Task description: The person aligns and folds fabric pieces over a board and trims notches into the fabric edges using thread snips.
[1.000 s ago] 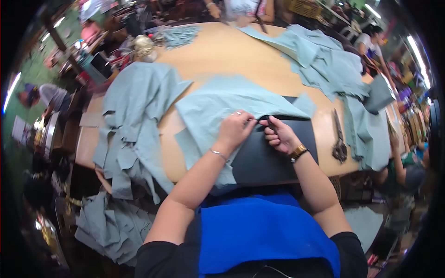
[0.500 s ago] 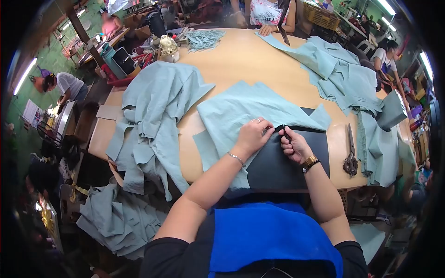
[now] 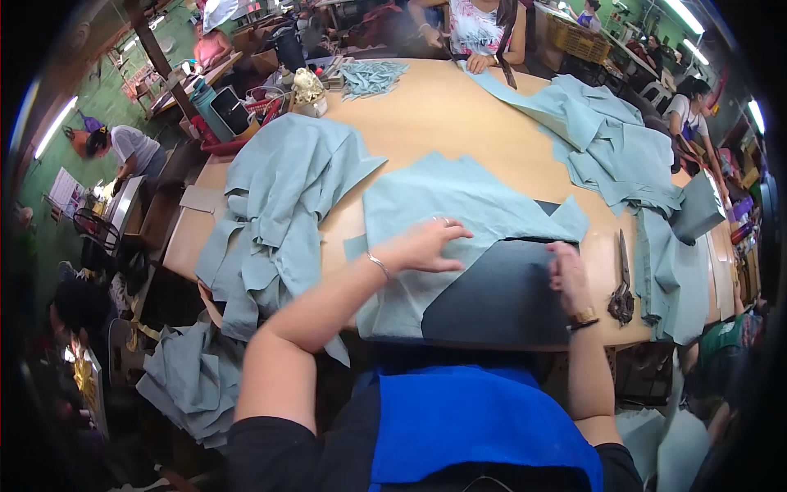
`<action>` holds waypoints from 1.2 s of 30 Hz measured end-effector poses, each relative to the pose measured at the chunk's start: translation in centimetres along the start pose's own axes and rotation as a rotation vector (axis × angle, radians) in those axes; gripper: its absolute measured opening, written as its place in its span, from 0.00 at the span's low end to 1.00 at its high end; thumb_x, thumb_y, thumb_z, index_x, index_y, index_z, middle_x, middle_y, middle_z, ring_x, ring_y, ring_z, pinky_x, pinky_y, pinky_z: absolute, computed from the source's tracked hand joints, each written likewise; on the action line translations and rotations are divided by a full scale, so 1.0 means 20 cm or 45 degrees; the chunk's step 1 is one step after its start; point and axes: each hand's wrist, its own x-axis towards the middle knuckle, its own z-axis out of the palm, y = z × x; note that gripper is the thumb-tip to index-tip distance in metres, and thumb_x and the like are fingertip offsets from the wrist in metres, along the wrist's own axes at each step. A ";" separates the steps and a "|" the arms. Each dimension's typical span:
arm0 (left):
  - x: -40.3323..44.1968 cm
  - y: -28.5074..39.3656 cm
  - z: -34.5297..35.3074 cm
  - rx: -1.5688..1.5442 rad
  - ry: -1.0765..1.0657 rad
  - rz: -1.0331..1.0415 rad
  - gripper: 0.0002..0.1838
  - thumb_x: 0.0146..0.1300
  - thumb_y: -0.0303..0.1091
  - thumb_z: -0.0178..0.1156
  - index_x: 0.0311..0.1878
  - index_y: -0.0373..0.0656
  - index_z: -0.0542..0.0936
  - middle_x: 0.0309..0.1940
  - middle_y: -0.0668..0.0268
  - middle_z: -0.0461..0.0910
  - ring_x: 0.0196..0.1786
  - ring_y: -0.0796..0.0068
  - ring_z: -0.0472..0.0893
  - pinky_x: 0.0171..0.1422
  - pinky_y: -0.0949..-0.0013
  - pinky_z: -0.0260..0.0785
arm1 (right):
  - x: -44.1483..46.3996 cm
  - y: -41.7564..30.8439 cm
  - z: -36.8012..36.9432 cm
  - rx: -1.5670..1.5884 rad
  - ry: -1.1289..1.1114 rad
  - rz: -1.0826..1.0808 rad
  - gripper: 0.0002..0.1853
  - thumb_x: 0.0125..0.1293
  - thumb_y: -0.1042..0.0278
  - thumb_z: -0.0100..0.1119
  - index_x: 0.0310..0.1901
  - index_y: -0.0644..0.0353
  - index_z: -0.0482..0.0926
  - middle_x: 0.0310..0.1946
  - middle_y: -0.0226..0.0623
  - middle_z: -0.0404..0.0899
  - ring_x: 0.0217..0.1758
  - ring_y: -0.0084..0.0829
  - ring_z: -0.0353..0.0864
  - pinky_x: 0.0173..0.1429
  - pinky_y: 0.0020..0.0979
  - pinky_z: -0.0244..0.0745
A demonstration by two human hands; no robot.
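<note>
My left hand is open, fingers spread over a pale green leather-like sheet. The sheet lies partly on a dark flat board near the table's front edge. At the board's right side, my right hand has its fingers curled, and blur and the fingers hide what it holds. A thin dark gap shows along the sheet's lower edge, between the hands. Large dark scissors lie on the table to the right of my right hand.
Draped green sheets cover the table's left side, and more lie at the right. Thin green strips lie at the back, near a red basket. Across the table a person handles a dark tool. Other people work around.
My hands have moved apart, the left one leftward with fingers spreading, the right one rightward and down. The dark-handled tool seen in my right hand before no longer shows. The view has shifted.
</note>
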 end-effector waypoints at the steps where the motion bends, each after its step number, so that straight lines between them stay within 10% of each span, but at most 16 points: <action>1: -0.04 -0.02 -0.03 0.197 -0.077 0.068 0.40 0.57 0.61 0.66 0.68 0.51 0.73 0.69 0.54 0.68 0.71 0.52 0.67 0.72 0.48 0.61 | 0.04 0.05 -0.14 -0.130 0.139 -0.096 0.18 0.77 0.48 0.49 0.47 0.57 0.78 0.18 0.20 0.62 0.15 0.11 0.57 0.16 0.18 0.52; 3: -0.08 -0.06 -0.08 0.592 -0.227 0.224 0.49 0.53 0.71 0.63 0.74 0.54 0.67 0.76 0.54 0.59 0.78 0.51 0.56 0.77 0.39 0.51 | 0.21 0.24 -0.51 -0.582 0.265 -0.145 0.17 0.76 0.54 0.53 0.52 0.61 0.78 0.25 0.30 0.75 0.22 0.24 0.75 0.25 0.27 0.72; 6: -0.01 -0.14 0.02 0.488 -0.065 -0.148 0.51 0.53 0.77 0.57 0.76 0.57 0.64 0.79 0.53 0.53 0.81 0.52 0.49 0.79 0.35 0.41 | 0.23 0.36 -0.63 -1.644 0.982 -0.990 0.18 0.73 0.60 0.56 0.55 0.64 0.77 0.41 0.46 0.83 0.44 0.44 0.84 0.50 0.39 0.79; 9: 0.22 -0.20 0.18 0.482 0.357 -0.744 0.53 0.55 0.77 0.55 0.78 0.54 0.59 0.80 0.50 0.49 0.82 0.49 0.46 0.79 0.34 0.37 | -0.05 -0.03 -0.23 -1.260 0.601 -0.658 0.21 0.69 0.56 0.60 0.54 0.63 0.79 0.52 0.53 0.80 0.53 0.51 0.80 0.60 0.46 0.73; 13: 0.46 -0.26 0.25 -0.191 1.010 -0.952 0.56 0.56 0.74 0.58 0.79 0.49 0.53 0.80 0.47 0.45 0.82 0.45 0.41 0.79 0.34 0.33 | -0.20 0.00 0.13 -1.220 0.000 -0.991 0.29 0.62 0.42 0.65 0.50 0.64 0.81 0.52 0.48 0.81 0.58 0.47 0.78 0.62 0.44 0.72; 19: 0.09 -0.13 0.09 0.490 0.046 -0.459 0.54 0.55 0.72 0.61 0.78 0.50 0.57 0.80 0.46 0.46 0.82 0.43 0.43 0.79 0.36 0.36 | -0.23 0.07 0.08 -1.285 0.096 -0.761 0.24 0.58 0.56 0.69 0.55 0.57 0.79 0.51 0.40 0.78 0.56 0.44 0.76 0.54 0.43 0.74; 23: -0.17 -0.01 0.11 0.495 0.071 -0.503 0.56 0.53 0.74 0.62 0.78 0.48 0.58 0.79 0.45 0.48 0.81 0.42 0.45 0.79 0.35 0.39 | -0.16 0.08 -0.04 -1.066 -0.002 -0.596 0.11 0.60 0.66 0.63 0.45 0.53 0.82 0.37 0.39 0.80 0.44 0.43 0.80 0.47 0.42 0.77; 28: -0.38 0.27 0.09 0.593 -0.093 -0.657 0.56 0.53 0.74 0.62 0.77 0.46 0.59 0.78 0.42 0.50 0.81 0.42 0.47 0.78 0.34 0.42 | -0.01 0.09 -0.24 -1.241 0.151 -1.055 0.03 0.57 0.71 0.58 0.33 0.57 0.79 0.28 0.39 0.78 0.37 0.45 0.80 0.44 0.44 0.76; 31: -0.28 0.29 0.07 0.624 -0.096 -0.503 0.54 0.53 0.71 0.64 0.76 0.46 0.61 0.79 0.44 0.49 0.81 0.43 0.45 0.78 0.34 0.41 | -0.03 -0.17 -0.28 -1.214 -0.126 -0.846 0.06 0.53 0.72 0.58 0.34 0.58 0.78 0.27 0.39 0.80 0.35 0.46 0.81 0.43 0.43 0.76; 36: 0.19 0.20 0.25 0.242 0.085 0.122 0.42 0.51 0.66 0.68 0.62 0.44 0.76 0.62 0.54 0.74 0.66 0.53 0.71 0.73 0.39 0.51 | -0.03 -0.47 -0.29 -1.334 -0.283 -0.789 0.09 0.54 0.75 0.56 0.38 0.55 0.77 0.32 0.37 0.80 0.45 0.38 0.80 0.57 0.50 0.68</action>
